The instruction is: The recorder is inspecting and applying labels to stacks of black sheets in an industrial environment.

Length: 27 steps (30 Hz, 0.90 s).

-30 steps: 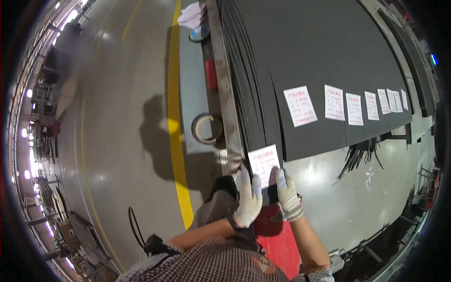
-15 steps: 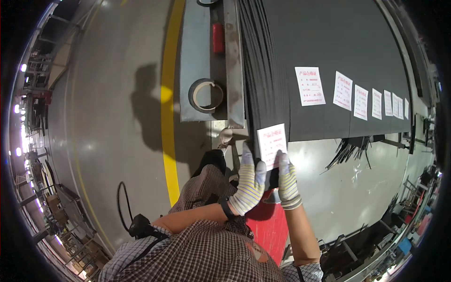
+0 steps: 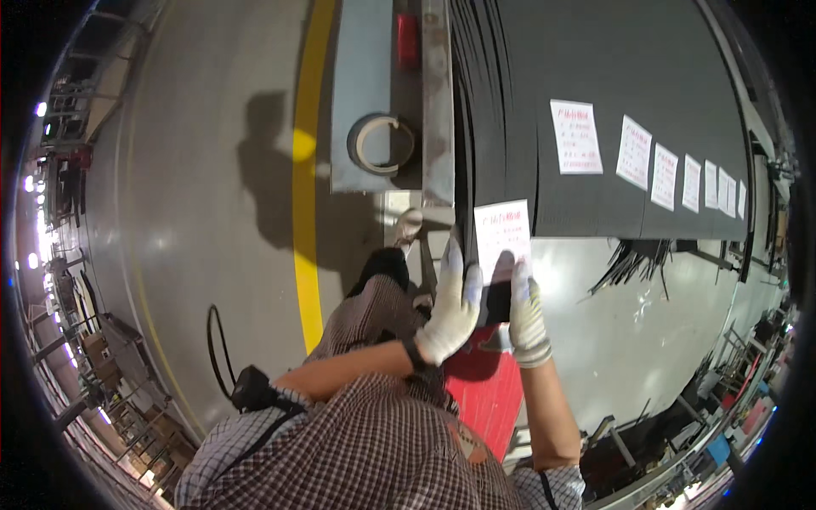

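Both hands wear white knit gloves. My left hand [image 3: 453,308] presses along the left side of the near end of a bundle of black strips [image 3: 495,302], its thumb toward the top. From the right side, my right hand [image 3: 527,316] closes on the same end, fingertips close to the label's lower edge. A white label with red print [image 3: 501,228] lies on the bundle just ahead of the hands. The bundle's end sticks out past the table edge between my palms. The underside of the grip is hidden.
More black strips [image 3: 646,51] cover the table, with several white labels [image 3: 576,136] in a row. A metal ledge on the left bears a tape roll [image 3: 361,153] and a red object [image 3: 408,41]. Loose strip ends [image 3: 637,265] hang at right. Below is a red surface [image 3: 484,391].
The table and its labels have shifted up and slightly right in the view. Both hands stay at the bundle's end, a little farther right, and the right thumb's shadow falls on the label.
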Motion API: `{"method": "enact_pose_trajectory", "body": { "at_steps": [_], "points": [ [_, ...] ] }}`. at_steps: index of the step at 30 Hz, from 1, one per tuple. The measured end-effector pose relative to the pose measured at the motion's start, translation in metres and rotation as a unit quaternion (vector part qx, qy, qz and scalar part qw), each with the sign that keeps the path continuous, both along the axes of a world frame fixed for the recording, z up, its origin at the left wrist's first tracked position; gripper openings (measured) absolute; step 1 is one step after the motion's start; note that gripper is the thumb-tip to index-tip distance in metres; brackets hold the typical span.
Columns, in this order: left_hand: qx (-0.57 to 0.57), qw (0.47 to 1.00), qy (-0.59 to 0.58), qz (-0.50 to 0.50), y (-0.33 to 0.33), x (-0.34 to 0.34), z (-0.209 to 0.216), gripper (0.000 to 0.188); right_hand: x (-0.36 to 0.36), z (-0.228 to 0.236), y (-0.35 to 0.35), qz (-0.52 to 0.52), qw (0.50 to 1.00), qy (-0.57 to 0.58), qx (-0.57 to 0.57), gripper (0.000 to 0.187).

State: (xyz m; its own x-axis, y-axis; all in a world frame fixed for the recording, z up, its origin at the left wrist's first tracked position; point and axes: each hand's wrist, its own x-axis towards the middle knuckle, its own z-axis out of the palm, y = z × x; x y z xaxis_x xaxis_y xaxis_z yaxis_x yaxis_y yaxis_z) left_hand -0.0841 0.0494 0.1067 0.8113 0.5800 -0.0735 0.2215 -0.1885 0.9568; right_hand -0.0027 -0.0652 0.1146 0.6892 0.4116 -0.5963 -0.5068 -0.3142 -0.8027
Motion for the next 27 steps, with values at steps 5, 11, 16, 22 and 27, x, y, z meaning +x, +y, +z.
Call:
{"method": "enact_pose_trajectory", "body": {
  "at_steps": [5,11,16,22,27],
  "points": [
    [-0.059,0.998,0.033,-0.019,0.011,0.007,0.006,0.057,-0.002,-0.014,0.003,0.009,0.999,-0.050,0.001,0.047],
    [0.359,0.915,0.167,-0.074,-0.006,-0.003,-0.038,0.058,-0.011,-0.004,0.005,0.011,0.995,-0.092,-0.030,0.053],
    [-0.206,0.975,-0.006,0.078,-0.010,-0.008,-0.014,0.056,-0.005,0.000,0.012,-0.026,0.998,0.004,-0.053,0.059],
    [0.352,0.930,0.096,-0.035,0.010,-0.002,-0.074,0.055,0.000,-0.024,0.002,-0.017,0.999,0.001,-0.047,0.050],
    [0.121,0.990,-0.054,0.045,0.004,0.004,0.013,0.061,-0.011,0.025,0.006,-0.028,0.998,-0.061,-0.020,0.038]
  ]
}}
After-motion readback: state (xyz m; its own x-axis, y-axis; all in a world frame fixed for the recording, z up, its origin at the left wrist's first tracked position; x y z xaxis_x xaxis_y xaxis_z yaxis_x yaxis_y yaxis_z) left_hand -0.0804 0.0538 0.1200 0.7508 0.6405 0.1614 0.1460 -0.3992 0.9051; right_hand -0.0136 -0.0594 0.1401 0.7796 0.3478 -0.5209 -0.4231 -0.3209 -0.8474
